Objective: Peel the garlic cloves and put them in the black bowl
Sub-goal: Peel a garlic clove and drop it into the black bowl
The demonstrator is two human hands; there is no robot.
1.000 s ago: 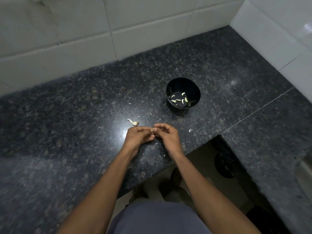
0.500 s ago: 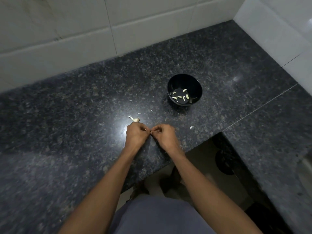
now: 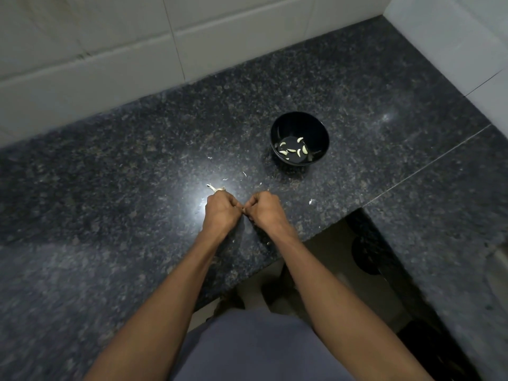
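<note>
between curled left hand (image 3: 222,213) and right hand (image 3: 264,211), tiny pale garlic clove (image 3: 243,209) pinched, peeled cloves (image 3: 294,148) in black bowl (image 3: 277,130)

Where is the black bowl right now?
In the head view the black bowl stands on the dark granite counter, beyond the right hand and slightly to its right, with peeled cloves lying inside.

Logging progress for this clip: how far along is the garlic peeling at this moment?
Done: several peeled cloves lie in the black bowl, and bits of skin dot the counter. In hand: the left hand and right hand pinch something small between them, too hidden to identify. Left: a garlic piece waits beside the left hand.
</note>
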